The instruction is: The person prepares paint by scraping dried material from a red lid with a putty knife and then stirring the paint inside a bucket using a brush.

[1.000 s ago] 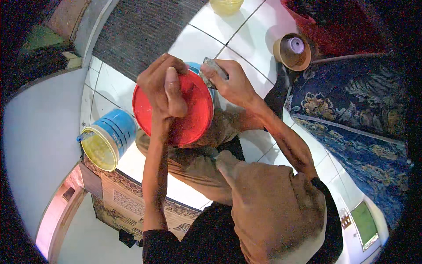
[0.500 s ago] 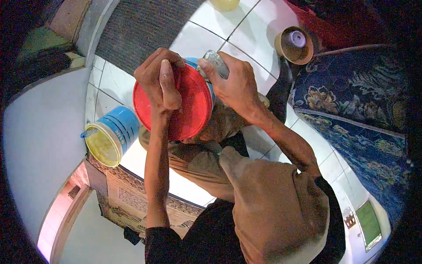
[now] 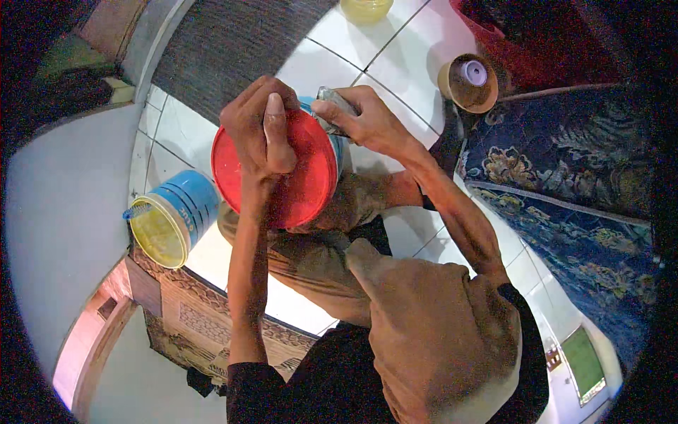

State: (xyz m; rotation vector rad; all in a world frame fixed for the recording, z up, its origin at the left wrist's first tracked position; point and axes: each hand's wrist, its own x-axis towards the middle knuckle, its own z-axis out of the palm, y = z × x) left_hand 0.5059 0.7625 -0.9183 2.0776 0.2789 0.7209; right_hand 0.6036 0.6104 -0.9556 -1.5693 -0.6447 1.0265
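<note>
My left hand (image 3: 261,127) is curled over the red lid (image 3: 304,180) of a blue bucket (image 3: 337,152), its fingers bent at the far rim and the thumb lying across the top. In my right hand (image 3: 360,124) is a grey, rough-looking object (image 3: 337,102), gripped against the bucket's right rim; I cannot make out exactly what it is. The bucket is between my bent legs, its body mostly hidden by lid and hands. To its left a second blue bucket (image 3: 192,205) lies tilted, its pale yellow inside showing, with a blue brush-like object (image 3: 137,210) at its rim.
A brown bowl (image 3: 452,81) with a small lilac item (image 3: 474,73) stands at upper right, a yellow container (image 3: 364,10) at top. Dark mat (image 3: 205,56) on white tiles, blue floral fabric (image 3: 565,155) at right, patterned mat (image 3: 191,314) lower left, white wall (image 3: 56,212) at left.
Both hands keep their grip at the lid. My right hand and the grey object have shifted slightly, rising and then moving left along the rim; the view has moved a little.
</note>
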